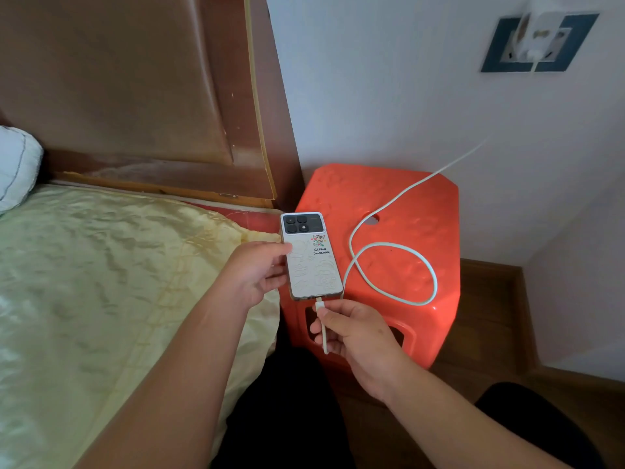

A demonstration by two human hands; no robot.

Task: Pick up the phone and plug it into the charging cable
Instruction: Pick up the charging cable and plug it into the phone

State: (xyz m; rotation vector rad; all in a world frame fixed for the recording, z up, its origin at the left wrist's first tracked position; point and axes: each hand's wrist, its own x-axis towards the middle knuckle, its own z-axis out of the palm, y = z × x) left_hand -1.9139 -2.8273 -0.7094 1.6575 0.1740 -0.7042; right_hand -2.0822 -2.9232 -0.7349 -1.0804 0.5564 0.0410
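My left hand (258,270) grips the white phone (313,262) by its left edge, back side up, with a black camera block and a cartoon sticker showing. The phone hovers over the left part of the orange plastic stool (416,211). My right hand (351,333) pinches the white charging cable (399,247) just behind its plug, and the plug tip touches the phone's bottom edge. I cannot tell how deep the plug sits. From the hand the cable loops across the stool top and rises to a white charger (537,32) in the wall socket.
A bed with a pale yellow cover (101,282) lies to the left, with a brown headboard (135,89) and a white pillow (17,164) behind it. The stool stands in a corner of white walls on a wooden floor (490,333). My dark-clothed legs are below.
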